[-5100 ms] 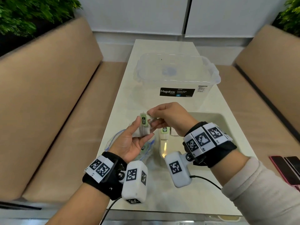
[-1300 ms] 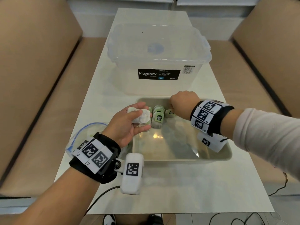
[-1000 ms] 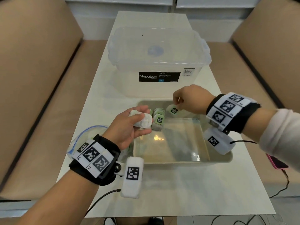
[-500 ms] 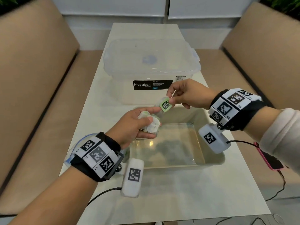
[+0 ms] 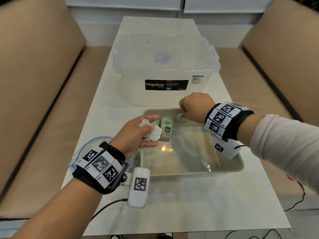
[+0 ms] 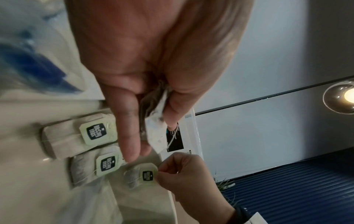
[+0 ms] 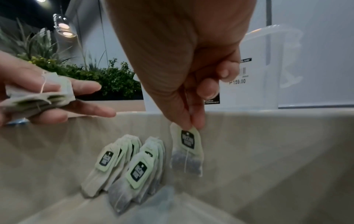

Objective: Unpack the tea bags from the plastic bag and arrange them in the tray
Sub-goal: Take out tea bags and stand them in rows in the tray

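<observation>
Right hand [image 7: 184, 63]: reaches down over the far end of the tray, thumb and forefinger pressed together on the top edge of a single tea bag [image 7: 186, 151], just above its green tag; the other fingers [image 7: 224, 71] are curled in.
Single tea bag: hangs upright from that pinch, just beside the tray's far wall; whether its lower edge touches the tray floor cannot be told.
Left hand [image 5: 136, 133]: held over the tray's left rim, fingers and thumb curled round a bundle of tea bags [image 5: 151, 131], white paper and a thread showing between them.
Tray [image 5: 189, 171]: beige, shallow, on the near half of the surface.
Stacks in tray [image 7: 130, 163]: two short rows of tea bags leaning side by side in the far left corner, green tags facing up; the hanging bag is just to their right.
Plastic bag [image 5: 89, 144]: clear with a blue edge, lying on the surface left of the tray, mostly hidden under the left wrist.
Storage box [image 5: 165, 66]: clear, lidded, with a black "Megabox" label, standing on the surface just beyond the tray.
Surface [image 5: 189, 204]: pale, long and narrow, between two tan benches [image 5: 34, 83].
</observation>
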`<state>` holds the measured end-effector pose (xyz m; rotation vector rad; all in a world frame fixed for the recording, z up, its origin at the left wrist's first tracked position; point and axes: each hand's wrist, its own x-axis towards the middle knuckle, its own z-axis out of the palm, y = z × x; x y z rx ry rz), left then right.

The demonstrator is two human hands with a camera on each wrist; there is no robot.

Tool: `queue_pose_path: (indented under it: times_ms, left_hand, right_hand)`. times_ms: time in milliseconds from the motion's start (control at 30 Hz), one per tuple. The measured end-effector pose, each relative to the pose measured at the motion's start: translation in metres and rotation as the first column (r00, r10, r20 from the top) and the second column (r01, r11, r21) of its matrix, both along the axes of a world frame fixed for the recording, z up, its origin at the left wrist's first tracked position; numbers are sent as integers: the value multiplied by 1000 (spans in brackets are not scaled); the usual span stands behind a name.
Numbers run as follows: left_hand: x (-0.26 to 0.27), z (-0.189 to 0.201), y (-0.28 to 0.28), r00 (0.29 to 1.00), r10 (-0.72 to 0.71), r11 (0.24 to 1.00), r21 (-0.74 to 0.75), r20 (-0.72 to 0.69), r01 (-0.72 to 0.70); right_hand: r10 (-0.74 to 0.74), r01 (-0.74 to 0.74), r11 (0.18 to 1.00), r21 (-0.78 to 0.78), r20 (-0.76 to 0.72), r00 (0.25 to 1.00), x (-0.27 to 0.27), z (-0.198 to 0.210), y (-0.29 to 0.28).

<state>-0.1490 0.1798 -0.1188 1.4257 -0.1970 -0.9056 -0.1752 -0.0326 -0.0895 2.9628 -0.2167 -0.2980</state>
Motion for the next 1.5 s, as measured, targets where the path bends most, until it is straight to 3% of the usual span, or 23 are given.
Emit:
queue_pose_path:
  times_ms: [633, 967, 1200, 1267, 1367, 1433, 1500]
  left_hand:
    - [11, -5, 2, 1000, -2, 1000, -19, -23, 1]
    - [12, -4, 0, 1000, 0, 999, -35, -21, 0]
    - [11, -2, -3, 992, 96, 992, -73, -79, -102]
    - [11, 1, -4, 986, 109, 988, -98, -126, -122]
    - [10, 9, -6, 974, 121, 979, -139, -190, -149]
    - [9, 14, -6, 968, 104, 974, -174, -230, -146]
    - [7, 19, -5, 966, 74, 974, -189, -249, -124]
  right_hand:
    - [17, -15, 997, -80, 34, 999, 15, -26, 3]
    - [-22, 25, 998, -52, 43, 999, 13, -31, 1]
    - [-62, 56, 996, 70, 97, 993, 6, -15, 4]
    - [-39, -7, 979, 201, 223, 974, 1, -1, 9]
    - [177, -346, 861, 373, 418, 891, -12, 17, 24]
    - [358, -532, 777, 336, 459, 813, -22, 23, 36]
    - [458, -610, 746, 269, 457, 762, -26, 22, 41]
